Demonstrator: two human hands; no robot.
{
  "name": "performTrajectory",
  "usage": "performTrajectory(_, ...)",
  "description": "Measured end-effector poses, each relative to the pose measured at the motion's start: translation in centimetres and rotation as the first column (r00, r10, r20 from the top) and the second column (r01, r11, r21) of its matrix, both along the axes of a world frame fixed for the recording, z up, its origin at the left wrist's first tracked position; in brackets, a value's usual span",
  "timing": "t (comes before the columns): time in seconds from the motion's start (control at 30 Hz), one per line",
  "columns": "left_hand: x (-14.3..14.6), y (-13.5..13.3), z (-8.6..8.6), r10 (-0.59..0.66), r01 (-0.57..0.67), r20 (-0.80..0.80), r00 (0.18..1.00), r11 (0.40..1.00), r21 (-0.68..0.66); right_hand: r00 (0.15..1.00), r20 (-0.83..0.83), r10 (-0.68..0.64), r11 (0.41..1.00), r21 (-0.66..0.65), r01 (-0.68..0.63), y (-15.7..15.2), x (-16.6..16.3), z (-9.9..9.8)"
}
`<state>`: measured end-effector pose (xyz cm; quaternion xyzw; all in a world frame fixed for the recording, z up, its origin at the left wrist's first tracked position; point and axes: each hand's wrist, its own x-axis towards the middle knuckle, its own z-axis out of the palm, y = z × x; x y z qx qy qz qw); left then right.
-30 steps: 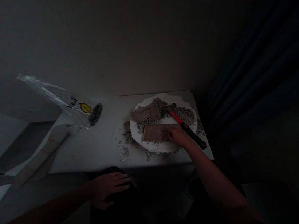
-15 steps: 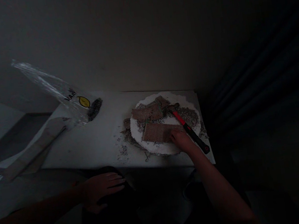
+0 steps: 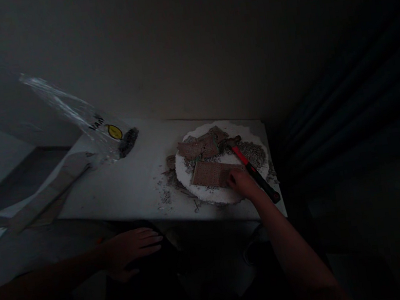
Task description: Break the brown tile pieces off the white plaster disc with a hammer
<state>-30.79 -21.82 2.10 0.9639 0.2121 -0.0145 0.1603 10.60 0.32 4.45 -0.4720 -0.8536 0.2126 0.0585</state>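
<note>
My right hand is closed, its curled fingertips at the right end of a flat brown perforated sheet. Whatever those fingers pinch is too dark and small to make out. Beneath the sheet is a round white board with a ragged edge. Just right of the hand lies a hammer with a red and black handle, its head toward the back. A second brown perforated piece, bent, sits behind the sheet among small grey bits. My left hand rests open on my dark-clad knee, fingers outstretched, holding nothing.
A clear plastic bag with a yellow mark and dark bits at its bottom stands on the white table. Cardboard lies at the left edge. Scraps are scattered left of the board. A wall rises behind; dark curtain-like folds hang right.
The view has shifted slightly. My right hand stays at the sheet's right end with little movement. My left hand is still on the knee, and the hammer lies where it was.
</note>
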Motion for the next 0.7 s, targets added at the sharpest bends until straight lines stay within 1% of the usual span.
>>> performTrajectory(0.1,-0.2,-0.2,0.0,-0.011,0.012,-0.018,1.0,0.999,0.037,1.0,-0.003,-0.009,1.0,0.018,0.009,0.0,-0.1,0.1)
performTrajectory(0.17,-0.2,-0.3,-0.1,-0.009,0.01,-0.021,1.0,0.999,0.037,1.0,0.005,-0.019,1.0,0.022,0.019,0.0,-0.2,0.1)
performTrajectory(0.3,-0.2,-0.5,-0.3,0.016,-0.016,-0.013,1.0,1.0,-0.004,0.999,0.029,-0.027,1.0,0.017,0.026,0.1,-0.3,0.2)
performTrajectory(0.43,-0.6,-0.6,-0.8,0.056,-0.053,0.049,0.997,0.997,-0.051,0.998,0.055,-0.016,0.999,0.031,0.014,0.1,-0.4,0.3)
performTrajectory(0.53,-0.8,-0.8,-1.0,0.055,-0.053,0.025,0.998,0.997,-0.064,0.997,0.079,-0.013,1.0,0.011,0.012,0.0,-0.4,0.6)
performTrajectory(0.7,-0.4,-0.7,-0.3,0.051,-0.05,0.041,0.998,0.998,-0.028,0.992,0.125,-0.01,1.0,-0.004,0.011,-0.1,-0.7,0.9)
